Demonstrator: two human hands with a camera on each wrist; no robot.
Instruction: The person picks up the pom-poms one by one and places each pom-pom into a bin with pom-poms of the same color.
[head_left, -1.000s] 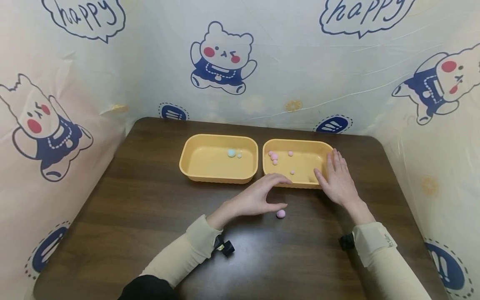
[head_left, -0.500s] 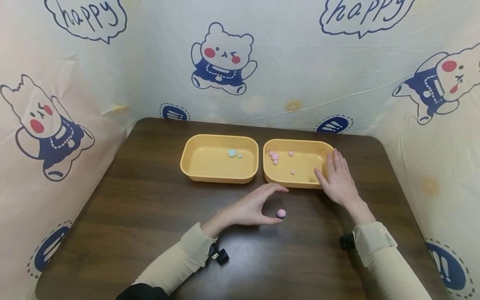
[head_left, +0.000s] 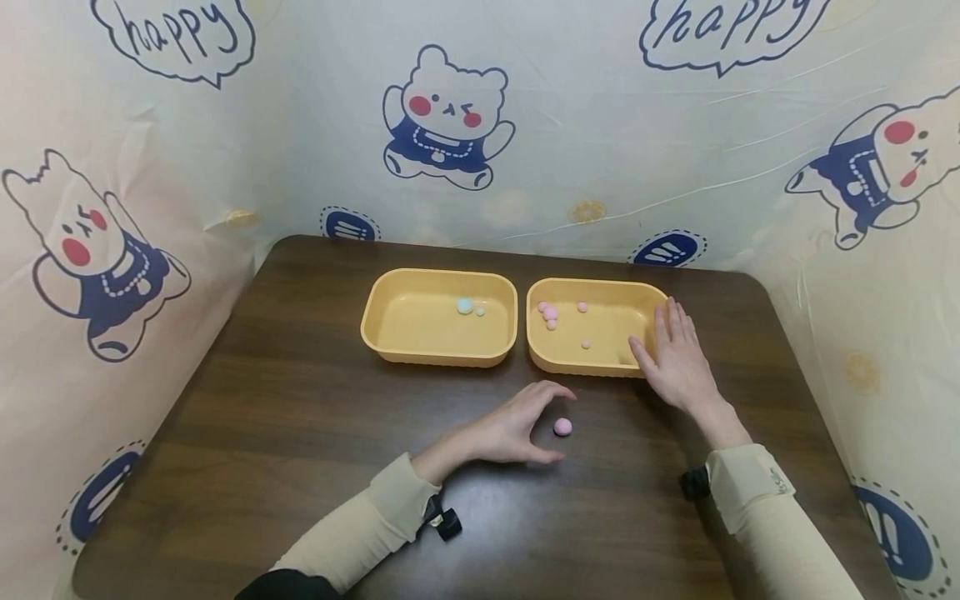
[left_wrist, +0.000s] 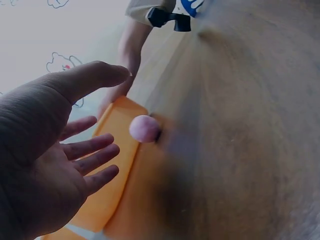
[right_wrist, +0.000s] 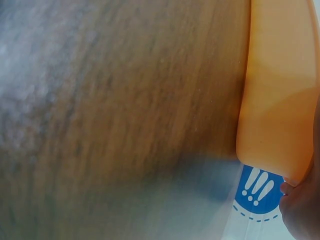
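A pink ball (head_left: 562, 427) lies on the brown table, in front of the right yellow tray (head_left: 600, 367). My left hand (head_left: 510, 429) is spread around it from the left, thumb on the near side and fingers on the far side, with a gap to the ball. In the left wrist view the same pink ball (left_wrist: 144, 128) stands apart from the thumb and fingers. My right hand (head_left: 678, 362) rests on the right end of the right tray, its fingers straight along the rim. Several pink balls (head_left: 551, 313) lie in that tray.
To the left stands a second yellow tray (head_left: 438, 360) holding a larger light-blue ball (head_left: 465, 307) and a smaller one (head_left: 480, 312). A patterned sheet (head_left: 570, 125) closes off the back and sides of the table (head_left: 300, 433).
My left hand has drawn back from the right tray's near edge towards me, so its thumb and fingers now straddle the pink ball. The right hand has stayed put on the tray.
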